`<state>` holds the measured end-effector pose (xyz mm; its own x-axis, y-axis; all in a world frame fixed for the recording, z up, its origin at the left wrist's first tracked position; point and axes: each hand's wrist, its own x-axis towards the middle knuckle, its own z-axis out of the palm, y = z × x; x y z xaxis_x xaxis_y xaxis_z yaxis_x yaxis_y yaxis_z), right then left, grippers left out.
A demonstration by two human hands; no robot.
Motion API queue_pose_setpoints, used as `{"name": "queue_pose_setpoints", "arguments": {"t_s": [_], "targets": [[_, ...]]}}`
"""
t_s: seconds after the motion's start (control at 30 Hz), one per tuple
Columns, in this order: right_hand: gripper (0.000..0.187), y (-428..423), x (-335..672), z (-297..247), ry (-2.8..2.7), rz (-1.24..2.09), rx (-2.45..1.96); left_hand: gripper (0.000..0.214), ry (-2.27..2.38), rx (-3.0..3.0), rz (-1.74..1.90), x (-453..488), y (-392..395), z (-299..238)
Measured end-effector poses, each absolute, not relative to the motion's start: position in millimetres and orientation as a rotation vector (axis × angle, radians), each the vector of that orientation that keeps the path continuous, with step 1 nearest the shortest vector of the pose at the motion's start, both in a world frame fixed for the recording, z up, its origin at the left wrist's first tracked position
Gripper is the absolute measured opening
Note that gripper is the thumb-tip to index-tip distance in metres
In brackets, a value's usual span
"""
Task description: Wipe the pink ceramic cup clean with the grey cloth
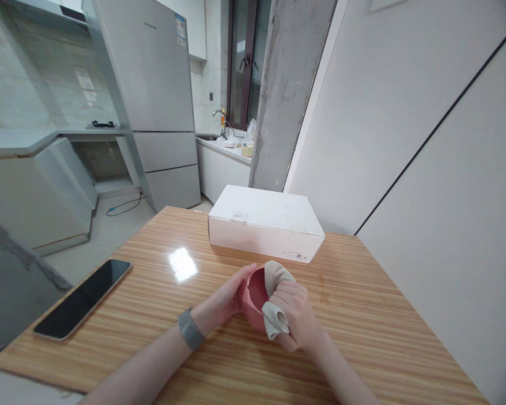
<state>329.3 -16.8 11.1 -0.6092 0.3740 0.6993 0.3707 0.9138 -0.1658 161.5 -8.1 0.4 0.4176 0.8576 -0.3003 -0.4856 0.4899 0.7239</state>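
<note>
head view: left hand [236, 289] clamped on the outer side of a tilted pink bowl [251, 305], midway between the left and right edges of the worktop [388, 315]. right hand [297, 312] closed on a pale cloth [275, 273], bunched at the bowl's rim. white box [265, 219] by the far edge; phone [84, 298] along the left edge.

Lettering [150, 26] on fridge [160, 73]; print [297, 255] on box [265, 208]; illegible
</note>
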Motion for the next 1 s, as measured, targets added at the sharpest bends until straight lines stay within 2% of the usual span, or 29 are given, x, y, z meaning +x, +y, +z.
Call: {"name": "queue_pose_setpoints", "arguments": {"t_s": [0.23, 0.43, 0.7, 0.9, 1.0], "targets": [[0.015, -20, 332, 8, -2.226, 0.007, -0.502, 0.029, 0.845, 0.901, 0.983, 154, -9, 4], [0.019, -19, 331, 7, -2.217, -0.030, -0.523, 0.037, 0.929, 0.920, 1.049, 155, -9, 3], [0.027, -28, 310, -2, -1.983, -0.074, -0.646, 0.033, 0.964, 0.827, 1.215, 164, -16, 7], [0.029, -25, 315, -3, -1.944, -0.220, -0.538, 0.031, 0.728, 0.722, 1.198, 168, -19, 8], [0.031, -24, 323, 0, -2.060, -0.219, -0.466, 0.038, 0.657, 0.691, 1.138, 164, -16, 8]]}}
